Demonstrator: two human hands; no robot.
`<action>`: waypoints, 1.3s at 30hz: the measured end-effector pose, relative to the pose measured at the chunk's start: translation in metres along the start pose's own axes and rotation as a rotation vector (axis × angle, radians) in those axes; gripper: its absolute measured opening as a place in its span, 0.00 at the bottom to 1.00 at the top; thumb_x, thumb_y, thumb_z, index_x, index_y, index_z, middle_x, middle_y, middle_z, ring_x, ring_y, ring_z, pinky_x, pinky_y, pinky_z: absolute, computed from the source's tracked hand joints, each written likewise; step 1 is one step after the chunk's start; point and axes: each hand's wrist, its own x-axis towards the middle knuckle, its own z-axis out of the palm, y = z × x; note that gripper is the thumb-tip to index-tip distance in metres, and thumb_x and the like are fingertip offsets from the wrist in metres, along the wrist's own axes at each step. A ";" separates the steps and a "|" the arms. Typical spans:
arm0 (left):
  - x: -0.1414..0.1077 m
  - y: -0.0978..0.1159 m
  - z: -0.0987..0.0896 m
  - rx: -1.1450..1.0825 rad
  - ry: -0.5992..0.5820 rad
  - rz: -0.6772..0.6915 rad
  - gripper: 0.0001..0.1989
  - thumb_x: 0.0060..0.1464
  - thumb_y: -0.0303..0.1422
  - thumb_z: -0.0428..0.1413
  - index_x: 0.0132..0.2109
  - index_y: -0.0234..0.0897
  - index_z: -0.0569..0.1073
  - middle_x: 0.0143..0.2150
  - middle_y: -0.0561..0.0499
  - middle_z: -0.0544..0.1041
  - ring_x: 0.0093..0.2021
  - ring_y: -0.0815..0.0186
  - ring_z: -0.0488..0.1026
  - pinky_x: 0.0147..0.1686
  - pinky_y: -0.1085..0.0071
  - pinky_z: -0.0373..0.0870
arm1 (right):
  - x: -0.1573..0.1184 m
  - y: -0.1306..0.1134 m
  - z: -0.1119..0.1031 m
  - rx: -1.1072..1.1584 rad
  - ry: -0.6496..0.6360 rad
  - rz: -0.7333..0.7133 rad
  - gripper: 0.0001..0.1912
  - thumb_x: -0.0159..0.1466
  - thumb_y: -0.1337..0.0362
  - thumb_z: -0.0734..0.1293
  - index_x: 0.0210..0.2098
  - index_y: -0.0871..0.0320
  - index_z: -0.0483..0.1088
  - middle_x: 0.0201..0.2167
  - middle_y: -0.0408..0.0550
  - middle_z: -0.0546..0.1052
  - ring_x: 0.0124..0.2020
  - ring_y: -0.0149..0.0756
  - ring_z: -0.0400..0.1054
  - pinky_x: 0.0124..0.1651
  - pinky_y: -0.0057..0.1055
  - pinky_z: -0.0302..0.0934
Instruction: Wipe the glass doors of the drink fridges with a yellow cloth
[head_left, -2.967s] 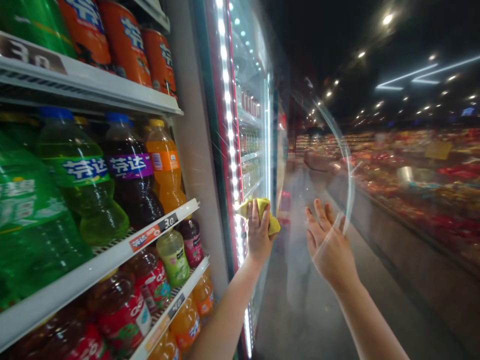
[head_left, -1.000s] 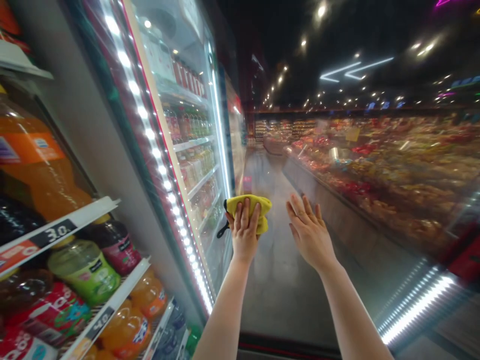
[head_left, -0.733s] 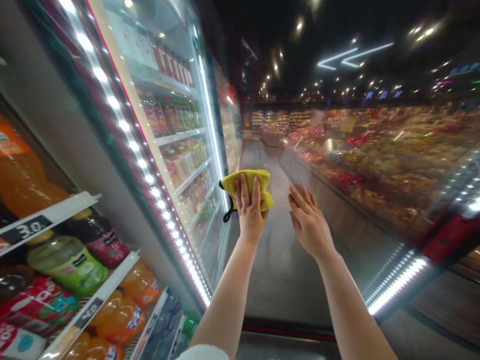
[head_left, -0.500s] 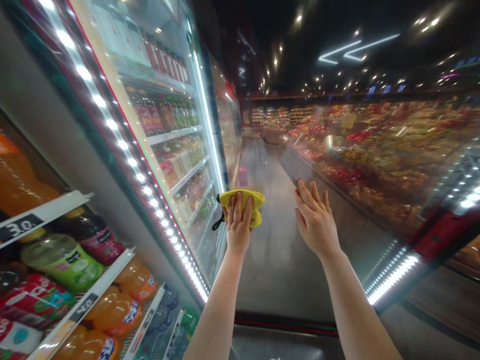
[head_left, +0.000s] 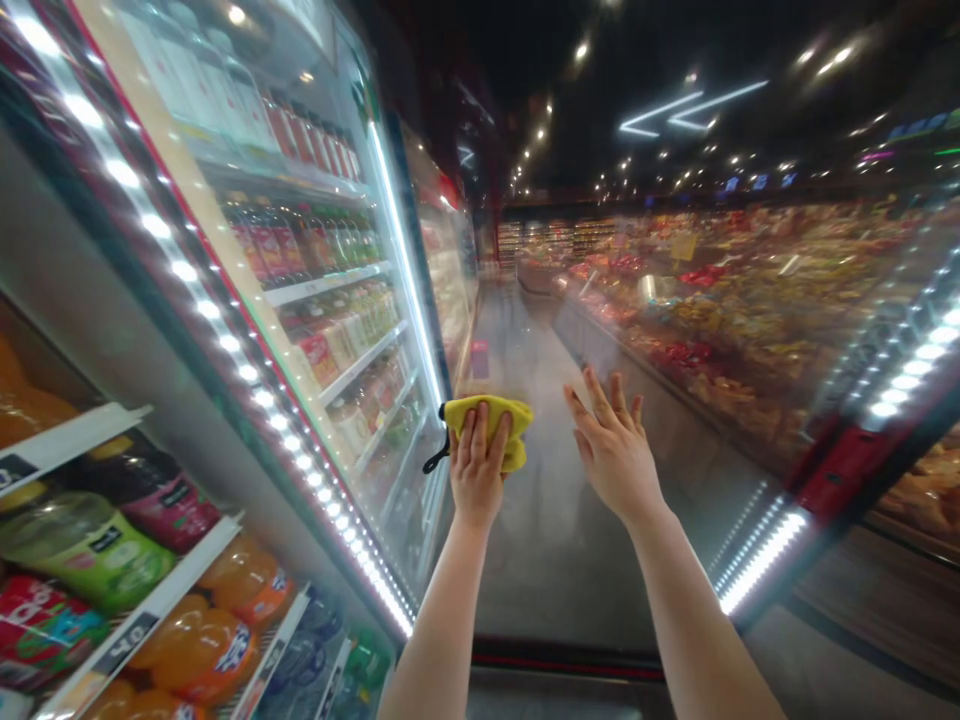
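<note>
A folded yellow cloth with a black loop at its left lies under my left hand, pressed flat against a clear glass door. The fingers of that hand lie over the cloth. To the right, my right hand is spread with its fingers apart, at or close to the glass, and holds nothing. Whether its palm touches the pane cannot be made out.
Open shelves with drink bottles stand at the lower left, beside a strip of lights. Beyond is a lit drinks cooler. A red and black door frame runs along the right, with produce displays behind the glass.
My left hand and the cloth have moved slightly down in the view. My right hand has shifted left, closer to the cloth. The whole view has shifted a little.
</note>
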 end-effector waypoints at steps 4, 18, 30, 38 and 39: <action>0.011 -0.014 -0.006 -0.024 0.116 -0.230 0.42 0.63 0.29 0.59 0.77 0.41 0.49 0.80 0.36 0.45 0.79 0.48 0.39 0.74 0.45 0.48 | -0.005 0.011 -0.005 0.038 0.030 -0.044 0.32 0.72 0.71 0.59 0.74 0.46 0.56 0.77 0.46 0.51 0.78 0.52 0.40 0.72 0.66 0.51; -0.002 0.051 0.019 -0.019 -0.047 -0.051 0.38 0.61 0.26 0.61 0.74 0.45 0.59 0.76 0.38 0.60 0.76 0.47 0.53 0.73 0.41 0.51 | -0.022 0.042 -0.002 0.003 0.094 -0.004 0.38 0.71 0.72 0.60 0.76 0.42 0.49 0.77 0.45 0.52 0.78 0.54 0.37 0.73 0.69 0.45; 0.026 0.092 0.039 -0.091 -0.044 -0.029 0.39 0.62 0.29 0.61 0.75 0.47 0.57 0.77 0.39 0.57 0.77 0.48 0.49 0.74 0.43 0.51 | -0.038 0.081 0.000 0.020 0.185 -0.038 0.38 0.71 0.74 0.58 0.76 0.45 0.48 0.75 0.48 0.58 0.78 0.48 0.41 0.74 0.63 0.50; 0.066 0.111 0.039 -0.172 0.234 -0.334 0.45 0.63 0.29 0.60 0.78 0.39 0.44 0.80 0.34 0.41 0.79 0.46 0.32 0.74 0.39 0.40 | -0.050 0.117 -0.003 0.136 0.187 -0.052 0.41 0.68 0.78 0.56 0.77 0.47 0.47 0.76 0.48 0.55 0.77 0.47 0.43 0.72 0.55 0.58; 0.081 0.122 0.040 -0.174 0.220 -0.299 0.44 0.63 0.30 0.60 0.78 0.39 0.45 0.80 0.34 0.41 0.79 0.46 0.33 0.75 0.40 0.41 | -0.050 0.119 -0.004 0.146 0.173 -0.062 0.41 0.68 0.78 0.56 0.77 0.47 0.47 0.76 0.48 0.54 0.77 0.46 0.43 0.73 0.55 0.57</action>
